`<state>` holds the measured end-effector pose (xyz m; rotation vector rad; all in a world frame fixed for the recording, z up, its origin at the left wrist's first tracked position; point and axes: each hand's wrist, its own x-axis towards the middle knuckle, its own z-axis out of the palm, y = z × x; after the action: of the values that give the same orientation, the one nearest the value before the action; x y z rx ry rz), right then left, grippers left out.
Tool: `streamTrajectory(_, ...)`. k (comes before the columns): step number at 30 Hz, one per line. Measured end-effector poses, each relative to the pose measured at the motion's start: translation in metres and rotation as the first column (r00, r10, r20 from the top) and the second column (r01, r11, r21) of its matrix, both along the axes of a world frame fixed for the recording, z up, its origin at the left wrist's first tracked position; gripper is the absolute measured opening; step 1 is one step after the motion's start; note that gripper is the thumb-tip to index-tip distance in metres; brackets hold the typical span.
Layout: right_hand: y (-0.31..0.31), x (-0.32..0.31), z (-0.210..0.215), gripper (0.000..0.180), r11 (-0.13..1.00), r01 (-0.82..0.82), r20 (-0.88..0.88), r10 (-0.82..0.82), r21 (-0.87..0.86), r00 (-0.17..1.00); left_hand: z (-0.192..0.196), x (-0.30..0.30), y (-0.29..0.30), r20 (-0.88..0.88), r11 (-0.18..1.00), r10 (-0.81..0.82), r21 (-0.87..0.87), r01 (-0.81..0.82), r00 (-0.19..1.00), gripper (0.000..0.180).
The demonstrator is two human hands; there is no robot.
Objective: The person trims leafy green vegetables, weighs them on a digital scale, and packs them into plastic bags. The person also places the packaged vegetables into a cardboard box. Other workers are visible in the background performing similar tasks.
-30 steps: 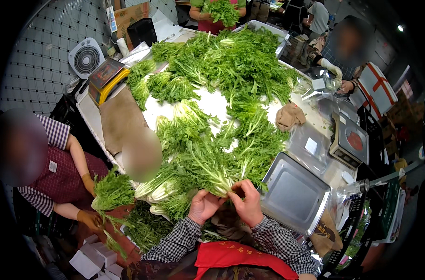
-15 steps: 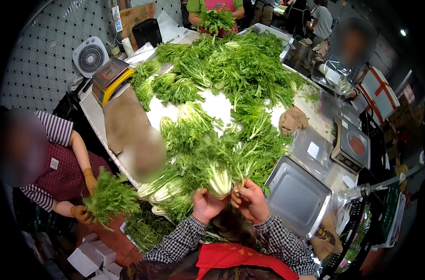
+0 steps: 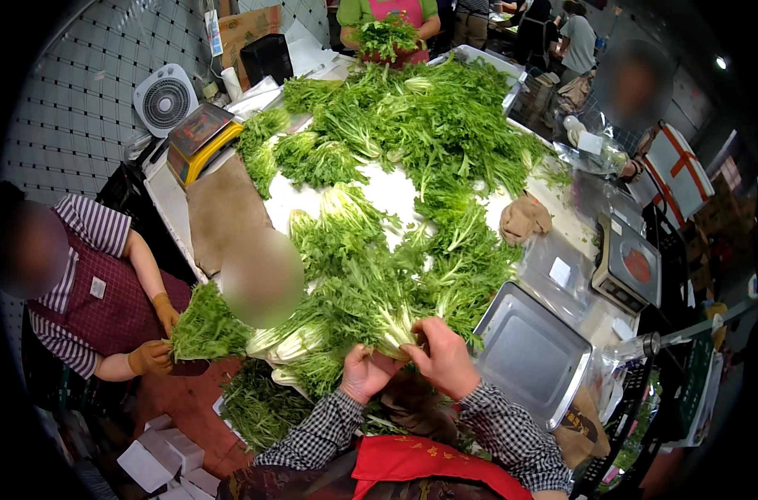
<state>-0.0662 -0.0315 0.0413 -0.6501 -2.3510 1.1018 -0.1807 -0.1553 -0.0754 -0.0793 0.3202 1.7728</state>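
In front of me, at the table's near edge, my left hand [image 3: 369, 372] is closed around the white root end of a leafy green head of curly endive [image 3: 389, 321]. The thumb and fingers of my right hand [image 3: 443, 360] pinch at the base of the same head, on its right side. Its frilly leaves point away from me and merge with the greens behind. Close to my left hand lie more endive heads [image 3: 300, 342], pale stems toward me. A large heap of endive [image 3: 446, 108] spreads over the far part of the white table [image 3: 387, 193].
On the right are a metal tray [image 3: 533, 350], a weighing scale [image 3: 630, 262], plastic bags [image 3: 554, 271] and a brown cloth [image 3: 526, 219]. A yellow scale [image 3: 197, 143] stands far left. At left, a gloved co-worker [image 3: 104, 292] holds greens. Loose leaves [image 3: 262, 404] fill a container below.
My right hand has moved from the head's outer stem in to its base. The endive head has tilted, its base turning right. The co-worker at left has raised their greens toward the table.
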Motion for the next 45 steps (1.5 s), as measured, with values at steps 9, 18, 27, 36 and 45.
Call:
streamTrajectory(9, -0.008, 0.001, -0.027, 0.010, 0.842, 0.080, -0.020, -0.107, -0.534, 0.994, -0.008, 0.000, -0.001, 0.054, 0.997, 0.070, 0.038, -0.072, 0.996, 0.074)
streamTrajectory(18, 0.014, -0.001, -0.007, 0.015, 0.358, -0.116, -0.259, -0.384, -0.927, 0.886, -0.011, -0.002, -0.004, 0.166, 0.997, 0.079, -0.023, -0.076, 0.983, 0.082)
streamTrajectory(27, -0.003, -0.004, -0.025, 0.016, 0.991, 0.061, 0.081, -0.051, -0.122, 0.995, -0.021, -0.005, -0.012, 0.033, 0.998, -0.002, 0.062, 0.000, 0.999, 0.074)
streamTrajectory(36, 0.002, -0.003, -0.034, 0.017, 0.993, 0.050, 0.209, -0.027, -0.106, 0.978, -0.020, -0.006, -0.015, -0.191, 0.987, 0.025, -0.149, -0.055, 0.981, 0.078)
streamTrajectory(45, -0.006, -0.001, -0.061, 0.007, 0.089, -0.190, -0.209, -0.446, -0.978, 0.870, -0.009, -0.003, -0.003, 0.105, 0.994, 0.069, 0.074, -0.077, 0.992, 0.088)
